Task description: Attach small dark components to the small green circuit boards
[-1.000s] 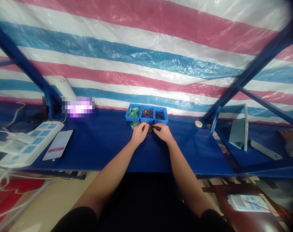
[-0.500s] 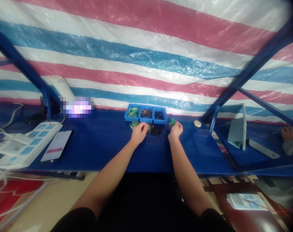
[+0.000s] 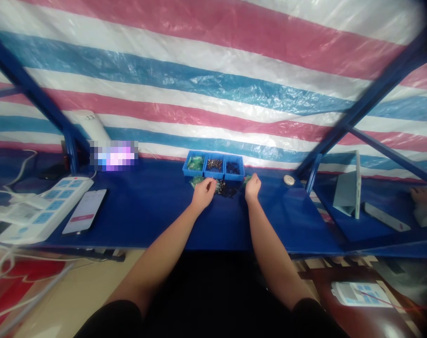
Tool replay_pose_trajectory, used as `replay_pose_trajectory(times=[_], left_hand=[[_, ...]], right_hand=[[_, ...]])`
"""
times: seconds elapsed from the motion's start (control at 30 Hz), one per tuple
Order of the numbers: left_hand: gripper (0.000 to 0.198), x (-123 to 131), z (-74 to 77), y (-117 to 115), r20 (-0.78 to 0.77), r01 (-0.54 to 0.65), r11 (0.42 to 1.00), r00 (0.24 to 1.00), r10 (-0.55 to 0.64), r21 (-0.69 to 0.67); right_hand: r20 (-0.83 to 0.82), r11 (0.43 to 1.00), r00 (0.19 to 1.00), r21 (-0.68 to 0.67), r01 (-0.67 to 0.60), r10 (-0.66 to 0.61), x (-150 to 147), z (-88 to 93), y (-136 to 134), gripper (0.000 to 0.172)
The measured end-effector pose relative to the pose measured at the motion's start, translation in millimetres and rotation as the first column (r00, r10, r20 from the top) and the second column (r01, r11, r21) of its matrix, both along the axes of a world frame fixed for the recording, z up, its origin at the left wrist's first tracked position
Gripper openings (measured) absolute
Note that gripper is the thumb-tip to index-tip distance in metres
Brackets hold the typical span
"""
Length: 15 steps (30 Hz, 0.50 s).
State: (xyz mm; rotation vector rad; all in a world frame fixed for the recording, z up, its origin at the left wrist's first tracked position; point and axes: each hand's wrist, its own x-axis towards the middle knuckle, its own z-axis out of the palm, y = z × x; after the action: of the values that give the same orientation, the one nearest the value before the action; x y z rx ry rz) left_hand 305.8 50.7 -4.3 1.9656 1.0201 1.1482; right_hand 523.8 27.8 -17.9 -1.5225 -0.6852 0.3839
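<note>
My left hand is closed in a pinch in front of the blue bins; whatever lies between its fingertips is too small to make out. Beside it are a small pile of green pieces and a pile of small black parts. My right hand is closed on a small flat green piece, which shows at its left side. Behind the hands stand three joined blue bins. They contain green pieces, small brass-coloured and dark parts, and black parts.
A round whitish disc lies right of my hand on the blue table. At left are a phone and a white power strip. A tablet in a case stands at right, near another person's hand.
My right hand has turned slightly and shifted a little left, so less of the green piece shows. My left hand stays pinched in nearly the same place.
</note>
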Motion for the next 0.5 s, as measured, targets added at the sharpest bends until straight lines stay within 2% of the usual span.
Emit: replay_pose_trajectory(times=[0.17, 0.23, 0.4, 0.5], left_hand=[[0.028, 0.2, 1.8, -1.3, -0.019, 0.015, 1.0, 1.0, -0.016, -0.014], [0.028, 0.1, 2.2, -1.3, -0.031, 0.012, 1.0, 0.999, -0.012, -0.021], [0.028, 0.0, 1.8, -0.5, -0.044, 0.004, 1.0, 0.999, -0.005, -0.019], [0.028, 0.1, 0.9, -0.1, -0.039, 0.011, 1.0, 0.999, -0.012, -0.018]], right_hand=[[-0.058, 0.999, 0.998, -0.047, -0.001, -0.001, 2.2, 0.6, 1.6, 0.046], [-0.023, 0.998, 1.0, -0.061, 0.006, -0.007, 0.1, 1.0, 1.2, 0.046], [0.114, 0.99, 0.988, -0.08, 0.114, -0.104, -4.1, 3.9, -1.6, 0.046], [0.161, 0.985, 0.984, -0.142, 0.097, -0.074, -4.0, 4.1, -2.3, 0.041]])
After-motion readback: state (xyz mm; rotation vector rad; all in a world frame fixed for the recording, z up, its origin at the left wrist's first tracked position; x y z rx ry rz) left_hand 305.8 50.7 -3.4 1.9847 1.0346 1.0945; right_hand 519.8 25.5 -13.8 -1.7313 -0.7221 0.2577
